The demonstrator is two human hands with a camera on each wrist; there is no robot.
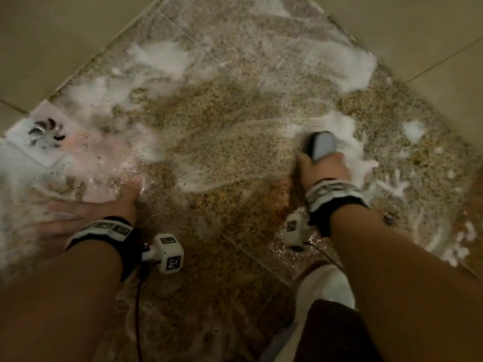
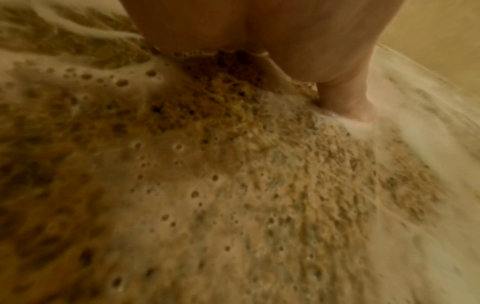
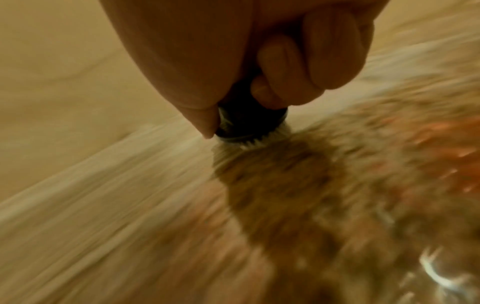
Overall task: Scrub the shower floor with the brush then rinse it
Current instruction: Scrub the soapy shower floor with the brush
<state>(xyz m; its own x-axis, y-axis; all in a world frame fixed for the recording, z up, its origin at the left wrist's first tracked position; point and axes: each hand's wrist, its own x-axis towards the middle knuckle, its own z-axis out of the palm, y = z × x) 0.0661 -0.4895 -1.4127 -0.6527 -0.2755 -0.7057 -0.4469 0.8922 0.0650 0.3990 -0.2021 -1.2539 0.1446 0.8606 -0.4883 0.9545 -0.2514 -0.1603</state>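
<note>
Brush (image 1: 322, 146) bristles meet the foamy shower floor (image 1: 235, 152), right hand (image 1: 324, 167) wrapped around it, left hand (image 1: 86, 212) flat.

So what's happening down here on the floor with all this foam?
A person is scrubbing a speckled shower floor. The right hand grips a brush and pushes it through white foam. The left hand lies flat on the wet floor, near the drain, as if for support. Suds are spread over much of the floor, so rinsing has not started.
</note>
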